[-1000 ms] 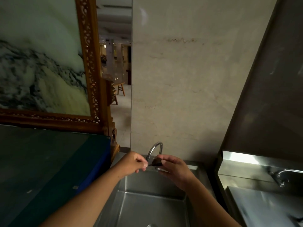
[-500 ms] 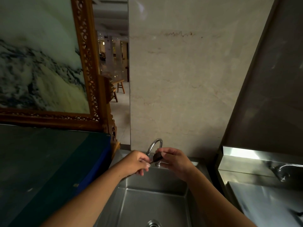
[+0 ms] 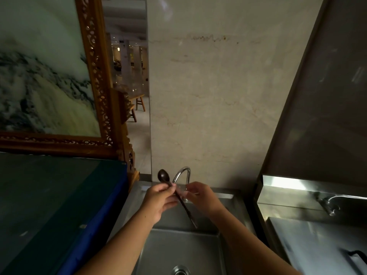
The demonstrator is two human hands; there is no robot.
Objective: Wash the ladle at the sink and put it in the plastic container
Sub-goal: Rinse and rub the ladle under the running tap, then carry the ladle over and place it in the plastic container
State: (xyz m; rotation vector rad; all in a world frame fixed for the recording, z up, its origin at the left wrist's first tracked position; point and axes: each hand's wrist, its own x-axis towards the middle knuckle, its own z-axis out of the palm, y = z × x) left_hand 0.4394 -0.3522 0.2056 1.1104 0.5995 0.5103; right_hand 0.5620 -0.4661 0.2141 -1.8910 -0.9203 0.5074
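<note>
Pinched between the fingers of the left hand (image 3: 158, 201), the ladle (image 3: 174, 192) is held over the steel sink (image 3: 178, 249), just in front of the curved faucet (image 3: 181, 175). The grip is closed on the upper shaft, a little below the bowl: above the grip the small dark bowl stands up and leans away to the left, and below the grip the thin handle slants down and to the right, its free end hanging over the basin. The right hand (image 3: 200, 197) is just beside the grip, on its right, near the faucet base; whether its fingers are touching the handle or the tap cannot be told, since that spot is blurred. No stream of water can be made out.

The ladle is judged to be light, stiff and slim, dark and probably smooth, so it is likely to become slippery once wetted. A hold near the bowl gives good control of the bowl under the spout but leaves the long tail free to swing. For rinsing, a firmer wrap further down the shaft, below the present grip, would be advised, so that the bowl can be turned under the water. The washing is judged to be barely begun. No plastic container is in view, so the place for setting the ladle down cannot be stated.
</note>
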